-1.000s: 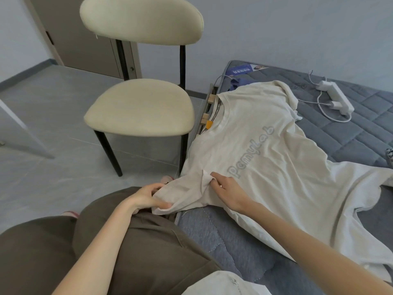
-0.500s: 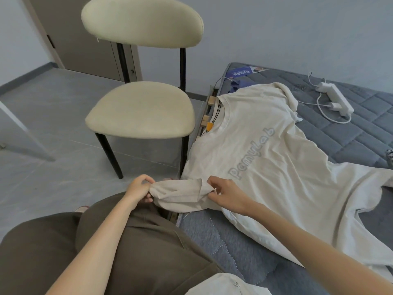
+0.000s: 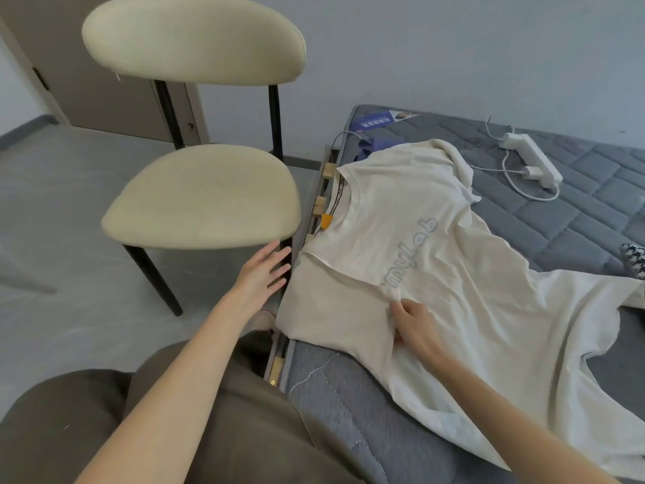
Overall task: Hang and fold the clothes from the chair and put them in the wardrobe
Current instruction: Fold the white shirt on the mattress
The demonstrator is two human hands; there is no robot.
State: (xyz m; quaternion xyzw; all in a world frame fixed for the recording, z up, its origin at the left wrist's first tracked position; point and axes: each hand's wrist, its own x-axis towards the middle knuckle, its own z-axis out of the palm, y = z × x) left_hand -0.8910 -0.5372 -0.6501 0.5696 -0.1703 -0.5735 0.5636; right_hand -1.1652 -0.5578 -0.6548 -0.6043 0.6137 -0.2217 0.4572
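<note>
At mattress edge, T-shirt, right hand pinching folded sleeve, left hand spread

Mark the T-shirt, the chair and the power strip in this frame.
T-shirt (image 3: 453, 291): head view, on the chest beside the lettering.
Chair (image 3: 202, 197): head view, middle of the seat.
Power strip (image 3: 530, 153): head view, middle of its white body.

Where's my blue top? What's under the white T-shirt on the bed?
A bit of blue fabric pokes out from under the white T-shirt beside its collar, on the grey mattress. How much more lies beneath is covered.
</note>
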